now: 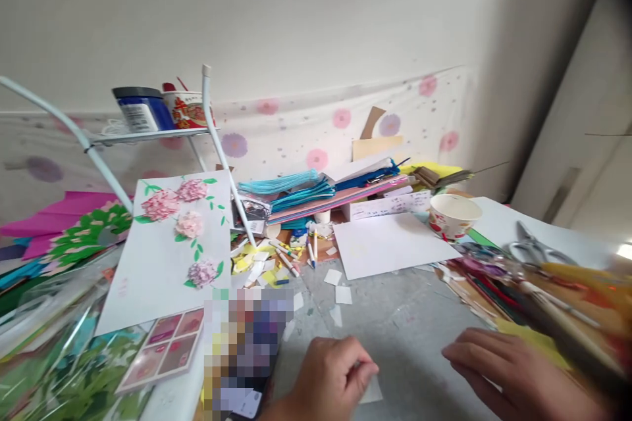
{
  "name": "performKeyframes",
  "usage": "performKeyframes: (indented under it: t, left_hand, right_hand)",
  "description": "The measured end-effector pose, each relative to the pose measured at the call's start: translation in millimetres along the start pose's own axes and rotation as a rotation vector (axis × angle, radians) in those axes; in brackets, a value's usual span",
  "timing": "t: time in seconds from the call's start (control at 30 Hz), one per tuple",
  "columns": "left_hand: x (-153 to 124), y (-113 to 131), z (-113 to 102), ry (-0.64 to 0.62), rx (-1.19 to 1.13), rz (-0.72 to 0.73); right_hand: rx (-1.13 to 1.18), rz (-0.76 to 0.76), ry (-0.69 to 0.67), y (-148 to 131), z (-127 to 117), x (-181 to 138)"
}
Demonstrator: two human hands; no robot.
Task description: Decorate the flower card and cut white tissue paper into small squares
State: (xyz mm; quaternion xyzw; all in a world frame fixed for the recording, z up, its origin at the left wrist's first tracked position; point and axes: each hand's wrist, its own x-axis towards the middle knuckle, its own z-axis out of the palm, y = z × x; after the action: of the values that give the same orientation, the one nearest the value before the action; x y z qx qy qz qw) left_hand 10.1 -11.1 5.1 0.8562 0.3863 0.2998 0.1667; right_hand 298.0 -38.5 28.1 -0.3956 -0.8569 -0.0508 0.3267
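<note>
Low in the middle, my left hand [333,375] hovers over the grey work surface [409,316], its fingers curled and the thumb pressed to the index finger. What the pinch holds, if anything, is hidden. Partly covered by that hand is a small white paper piece [374,391]; I cannot tell whether the fingers touch it. My right hand [508,371] is at the lower right, fingers stretched out and nothing seen in them, beside a yellow paper [536,340]. Small white paper squares [343,295] lie beyond my left hand.
At left, a white sheet with paper flowers [172,243] leans on a rack [158,135]. A blurred-out phone [247,401] lies near my left hand. Further back are a white sheet [390,247], paper bowl [454,216] and markers [312,250]. Scissors [536,250] lie right.
</note>
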Motion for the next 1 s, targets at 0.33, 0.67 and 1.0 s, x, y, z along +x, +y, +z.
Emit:
performKeyframes:
  t: [0.33,0.67,1.0]
  left_hand:
    - [3,1,6,0.19,0.167,0.153]
    - [-3,13,12,0.273,0.25,0.375]
    - [-9,13,33,0.237,0.162,0.535]
  right_hand:
    - [-0.312,0.125,0.006,-5,-65,-52]
    - [-0.168,0.283,0.182,-4,-72,-67]
    - [0.212,0.22,-0.375,-19,1,67]
